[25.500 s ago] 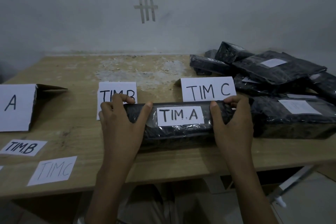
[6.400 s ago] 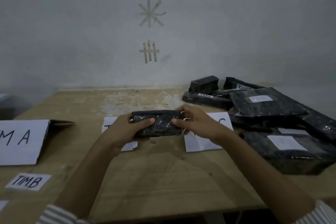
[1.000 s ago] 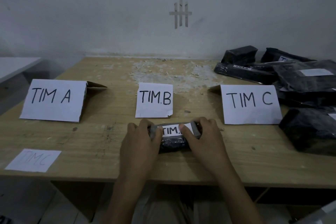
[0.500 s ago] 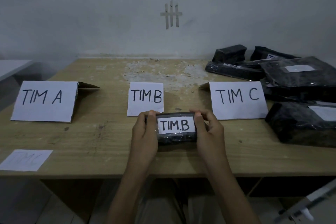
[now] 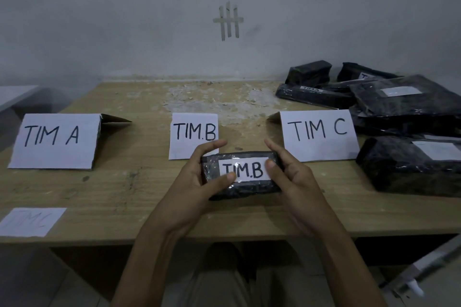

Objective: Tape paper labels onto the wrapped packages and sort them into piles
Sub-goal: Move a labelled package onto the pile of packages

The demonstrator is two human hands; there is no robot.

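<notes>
The left hand [image 5: 197, 179] and right hand [image 5: 291, 177] grip the ends of a small black package [image 5: 249, 188], fingers curled behind it and thumbs pressing its TIM.B label [image 5: 245, 169]. It sits over the table [image 5: 124, 194], just before the TIM.B sign [image 5: 193, 129].

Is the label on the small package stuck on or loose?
On, it seems: the TIM.B label lies flat on the package under glossy tape.
</notes>
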